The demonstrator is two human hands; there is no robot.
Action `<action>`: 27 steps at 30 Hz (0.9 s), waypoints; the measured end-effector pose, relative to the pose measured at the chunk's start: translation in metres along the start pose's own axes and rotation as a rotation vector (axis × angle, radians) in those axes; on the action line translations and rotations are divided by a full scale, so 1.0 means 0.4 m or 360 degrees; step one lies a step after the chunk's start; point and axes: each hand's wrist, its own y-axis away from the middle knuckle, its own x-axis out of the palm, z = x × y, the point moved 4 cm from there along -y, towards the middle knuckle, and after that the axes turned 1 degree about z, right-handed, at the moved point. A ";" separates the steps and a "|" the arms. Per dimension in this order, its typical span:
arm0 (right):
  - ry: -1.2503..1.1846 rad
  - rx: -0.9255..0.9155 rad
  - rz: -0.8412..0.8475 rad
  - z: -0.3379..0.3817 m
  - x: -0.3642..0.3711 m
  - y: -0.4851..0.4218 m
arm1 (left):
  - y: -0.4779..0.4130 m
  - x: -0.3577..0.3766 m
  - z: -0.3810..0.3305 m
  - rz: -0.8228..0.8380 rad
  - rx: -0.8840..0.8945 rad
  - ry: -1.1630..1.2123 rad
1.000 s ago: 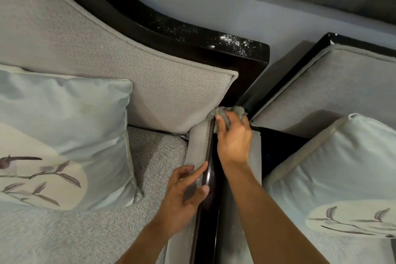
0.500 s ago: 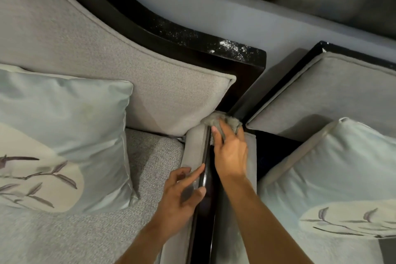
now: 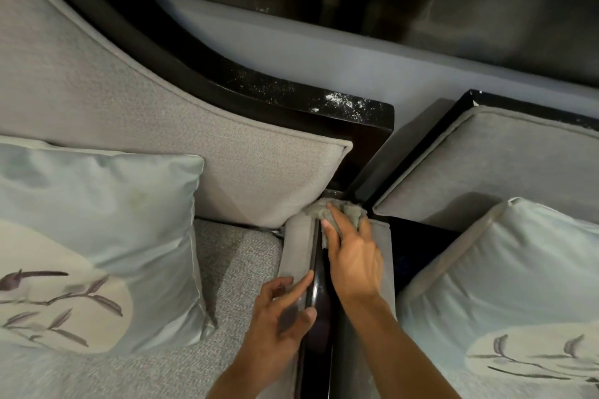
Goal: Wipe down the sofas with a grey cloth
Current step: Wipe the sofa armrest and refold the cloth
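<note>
Two grey sofas meet here: the left sofa (image 3: pixel 155 113) with a curved padded back and the right sofa (image 3: pixel 505 159). Between them runs a dark glossy wooden armrest (image 3: pixel 319 298). My right hand (image 3: pixel 355 256) holds a crumpled grey cloth (image 3: pixel 348 210) and presses it on the far end of that armrest, at the corner by the back cushion. My left hand (image 3: pixel 282 311) rests on the padded armrest (image 3: pixel 296 246) nearer to me, fingers straight along the wooden edge and thumb on the dark wood.
A pale blue pillow (image 3: pixel 94 236) with a branch print lies on the left seat, and another (image 3: pixel 505 295) on the right sofa. The dark frame top (image 3: pixel 324 100) behind shows white dust specks. A grey wall (image 3: pixel 324 52) runs behind.
The view has tilted, so everything sits lower in frame. My right hand keeps the cloth at the armrest's far end, shifted only slightly. My left hand stays where it was.
</note>
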 end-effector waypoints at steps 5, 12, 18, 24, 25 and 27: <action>-0.0049 0.0034 -0.0037 0.030 -0.008 -0.050 | -0.001 0.001 0.011 0.0059 -0.0043 -0.0034; -0.0034 0.0084 0.0021 0.003 0.002 -0.010 | 0.001 -0.001 0.000 0.0021 -0.0021 0.0013; -0.0213 0.0032 0.0048 -0.002 0.005 -0.029 | 0.007 -0.001 -0.010 0.0045 -0.0079 0.0024; -0.0087 -0.0016 0.0122 -0.017 0.002 -0.008 | 0.006 0.003 0.004 0.0071 -0.0091 0.0038; -0.0073 0.0000 0.0126 -0.009 0.001 -0.034 | 0.006 0.003 0.003 0.0073 -0.0090 0.0045; -0.0126 0.0017 0.0145 0.009 -0.003 -0.076 | 0.007 0.002 -0.003 0.0073 -0.0086 0.0066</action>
